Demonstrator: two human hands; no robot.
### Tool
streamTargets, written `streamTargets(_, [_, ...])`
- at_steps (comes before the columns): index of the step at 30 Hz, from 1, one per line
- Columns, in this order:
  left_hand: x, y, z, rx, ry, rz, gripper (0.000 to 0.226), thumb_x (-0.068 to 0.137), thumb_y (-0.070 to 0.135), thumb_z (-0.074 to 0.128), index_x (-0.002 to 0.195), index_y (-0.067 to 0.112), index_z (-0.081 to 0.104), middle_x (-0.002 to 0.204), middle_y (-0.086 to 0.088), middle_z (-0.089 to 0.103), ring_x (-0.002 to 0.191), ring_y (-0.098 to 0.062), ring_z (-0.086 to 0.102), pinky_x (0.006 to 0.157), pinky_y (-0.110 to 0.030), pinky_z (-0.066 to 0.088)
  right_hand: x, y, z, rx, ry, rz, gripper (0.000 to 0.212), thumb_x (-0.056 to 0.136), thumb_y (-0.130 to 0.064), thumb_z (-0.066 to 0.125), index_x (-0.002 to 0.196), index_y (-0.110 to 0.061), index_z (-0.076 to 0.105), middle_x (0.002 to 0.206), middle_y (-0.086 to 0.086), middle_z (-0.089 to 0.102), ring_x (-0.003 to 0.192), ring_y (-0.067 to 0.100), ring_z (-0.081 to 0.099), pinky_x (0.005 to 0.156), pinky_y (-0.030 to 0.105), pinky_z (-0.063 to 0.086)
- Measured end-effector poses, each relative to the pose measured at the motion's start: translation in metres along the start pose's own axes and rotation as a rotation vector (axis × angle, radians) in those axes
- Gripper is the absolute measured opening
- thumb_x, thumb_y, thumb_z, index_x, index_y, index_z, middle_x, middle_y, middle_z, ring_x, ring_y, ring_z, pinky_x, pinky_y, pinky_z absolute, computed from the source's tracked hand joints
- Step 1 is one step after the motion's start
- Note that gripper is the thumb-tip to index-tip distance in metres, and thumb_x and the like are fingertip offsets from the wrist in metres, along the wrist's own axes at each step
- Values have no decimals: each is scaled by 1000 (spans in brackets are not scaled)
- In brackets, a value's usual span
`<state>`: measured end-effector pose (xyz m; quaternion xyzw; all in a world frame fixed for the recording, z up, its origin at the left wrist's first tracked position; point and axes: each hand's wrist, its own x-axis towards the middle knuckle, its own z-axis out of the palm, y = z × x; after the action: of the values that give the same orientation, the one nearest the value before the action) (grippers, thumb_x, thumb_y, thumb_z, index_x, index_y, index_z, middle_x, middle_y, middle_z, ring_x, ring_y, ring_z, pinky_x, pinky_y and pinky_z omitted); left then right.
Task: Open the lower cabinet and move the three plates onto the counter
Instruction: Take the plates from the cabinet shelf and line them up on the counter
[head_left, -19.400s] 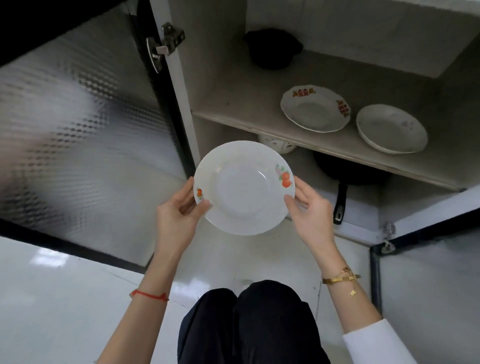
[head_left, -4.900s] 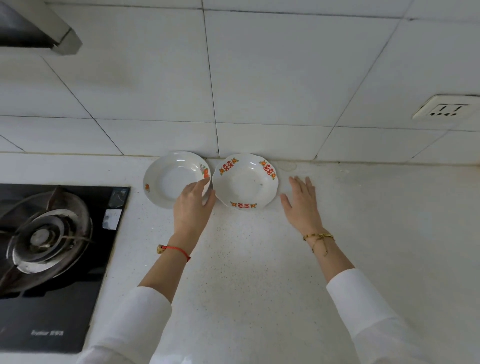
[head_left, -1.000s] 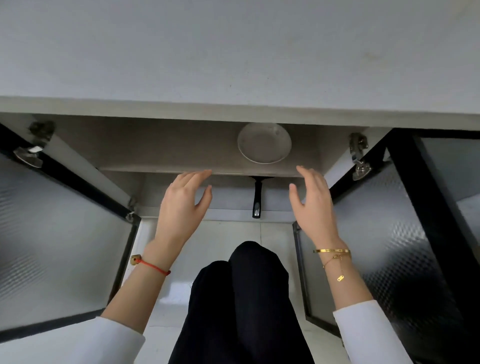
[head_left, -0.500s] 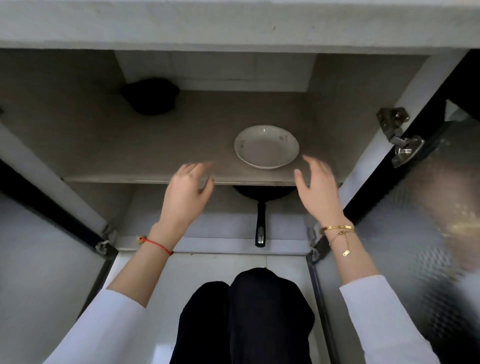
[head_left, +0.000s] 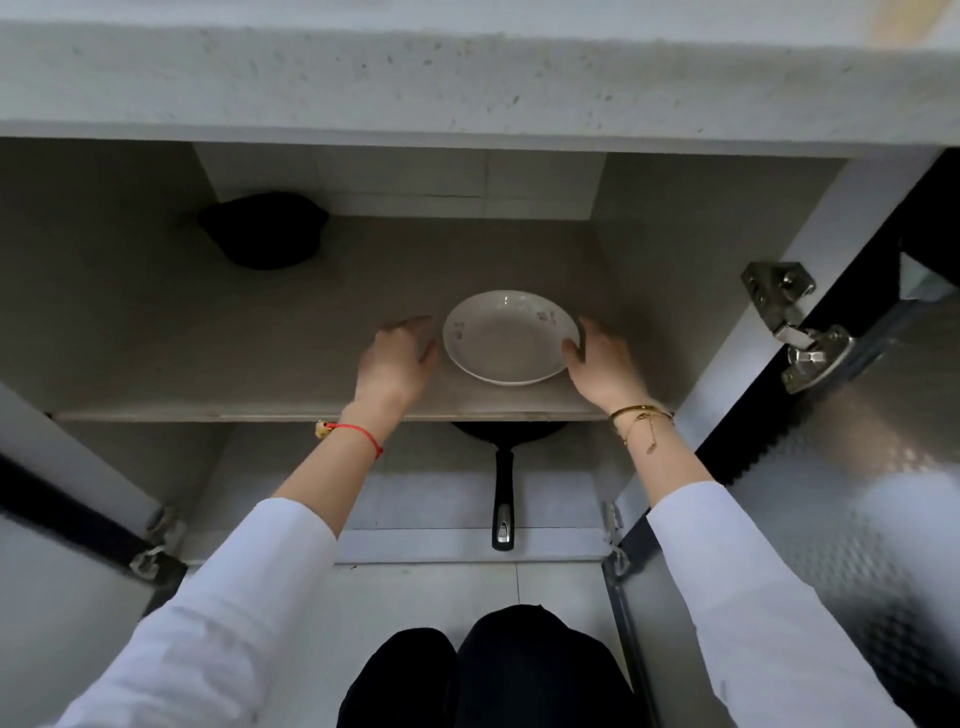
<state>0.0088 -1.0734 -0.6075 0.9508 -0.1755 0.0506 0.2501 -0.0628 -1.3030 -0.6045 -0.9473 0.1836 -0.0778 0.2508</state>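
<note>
One white plate (head_left: 506, 340) with faint pink flowers lies on the grey shelf (head_left: 208, 343) of the open lower cabinet, right of the middle. My left hand (head_left: 397, 358) is on the shelf just left of the plate, fingers apart, a small gap from its rim. My right hand (head_left: 597, 358) is at the plate's right rim, fingertips touching or almost touching it. Neither hand has lifted the plate. The counter edge (head_left: 467, 88) runs across the top of the view; the other plates are out of sight.
A black pot (head_left: 262, 228) sits at the back left of the shelf. Below the shelf a black frying pan (head_left: 503, 467) lies with its handle pointing toward me. Both cabinet doors stand open, the right door (head_left: 857, 467) with its hinge (head_left: 795, 332). My knees (head_left: 483, 670) are below.
Both hands have reached forward onto the shelf and now flank the plate; half a second ago they were short of the shelf edge. The view has dropped lower into the cabinet.
</note>
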Motion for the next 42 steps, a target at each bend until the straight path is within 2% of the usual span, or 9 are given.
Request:
streamTargets(3, [15, -4, 14, -31, -13, -18, 21, 93, 30, 49, 104, 15, 59, 105, -17, 67, 93, -40, 63, 64, -32, 40, 12, 4, 7, -3, -38, 27, 46, 100, -29, 41, 140, -7, 39, 139, 19, 48, 127, 37, 44, 104, 43, 40])
streamTargets(7, [28, -8, 27, -47, -34, -6, 28, 90, 37, 47, 110, 20, 58, 105, -14, 69, 95, -38, 65, 74, -38, 52, 22, 13, 16, -67, -45, 46, 41, 100, -25, 38, 132, -2, 45, 133, 23, 52, 122, 40, 48, 99, 42, 41])
streamTargets(13, [34, -8, 42, -88, -70, 10, 37, 89, 30, 51, 123, 19, 58, 107, -15, 71, 99, -39, 64, 82, -42, 53, 26, 18, 26, -38, -41, 87, 37, 101, -22, 33, 119, 3, 53, 123, 26, 58, 114, 41, 53, 95, 41, 44])
streamTargets(22, [34, -9, 46, -130, -56, 5, 27, 86, 20, 57, 110, 10, 65, 97, -17, 72, 96, -37, 65, 80, -35, 47, 18, 17, 28, 61, -16, 88, 35, 101, -19, 32, 124, -2, 52, 125, 23, 59, 113, 40, 55, 90, 36, 43])
streamTargets(27, [17, -14, 43, -108, -10, 25, 27, 86, 19, 57, 111, 14, 65, 102, -15, 72, 99, -37, 64, 73, -32, 41, -1, 10, 26, 108, 30, 52, 34, 101, -15, 34, 127, -5, 53, 123, 21, 61, 110, 38, 57, 83, 31, 40])
streamTargets(30, [3, -19, 38, -132, 26, 34, 28, 86, 21, 55, 111, 18, 64, 95, -13, 72, 93, -36, 65, 68, -28, 38, -16, 4, 26, 156, 80, 24, 31, 99, -13, 35, 122, -6, 55, 109, 18, 66, 91, 31, 60, 68, 25, 34])
streamTargets(34, [-21, -24, 27, -160, 83, 65, 28, 82, 25, 52, 106, 18, 64, 79, -9, 68, 76, -34, 63, 59, -26, 31, -36, -1, 28, 224, 124, -33, 30, 97, -13, 36, 120, -9, 56, 99, 13, 67, 86, 30, 61, 70, 31, 46])
streamTargets(38, [-48, -28, 12, -187, 127, 77, 29, 79, 23, 52, 104, 16, 64, 80, -12, 68, 72, -38, 61, 58, -28, 37, -59, -7, 31, 281, 145, -71, 31, 96, -11, 37, 121, -12, 57, 94, 11, 65, 79, 26, 55, 63, 24, 35])
streamTargets(42, [-78, -33, 3, -200, 155, 61, 33, 80, 24, 52, 108, 15, 66, 90, -10, 72, 80, -32, 64, 62, -30, 45, -83, -6, 39, 278, 126, -75, 34, 98, -17, 36, 128, -20, 53, 99, 10, 64, 87, 28, 56, 67, 29, 37])
